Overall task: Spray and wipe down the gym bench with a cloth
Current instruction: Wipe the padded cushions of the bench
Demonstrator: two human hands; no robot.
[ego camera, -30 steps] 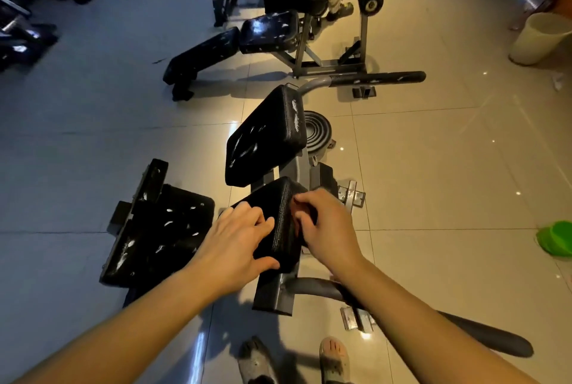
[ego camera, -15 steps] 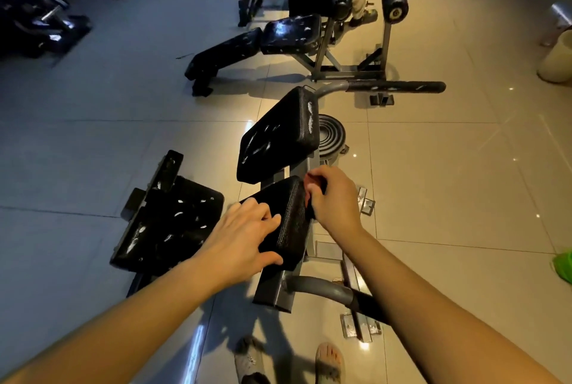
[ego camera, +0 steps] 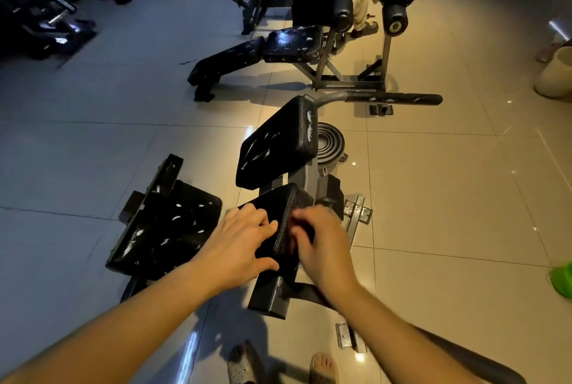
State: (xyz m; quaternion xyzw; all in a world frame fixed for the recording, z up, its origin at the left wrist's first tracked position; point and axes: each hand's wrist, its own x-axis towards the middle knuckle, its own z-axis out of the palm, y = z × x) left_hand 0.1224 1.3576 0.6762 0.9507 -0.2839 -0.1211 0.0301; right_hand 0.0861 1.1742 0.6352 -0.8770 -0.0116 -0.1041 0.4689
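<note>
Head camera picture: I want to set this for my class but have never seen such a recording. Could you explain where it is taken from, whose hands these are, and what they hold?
There is no machine at work here. A person wears one camera on the head, looking forward and down, so you see their own two bare arms. They stand on a tiled floor in a gym, and their feet show at the bottom edge. In front of them is a piece of gym equipment with black pads. The left hand rests with spread fingers on top of the near pad. The right hand is blurred and curled against that pad's right side. I cannot tell whether it holds a cloth. A larger tilted pad rises just beyond, and a worn bench stands farther off.
</note>
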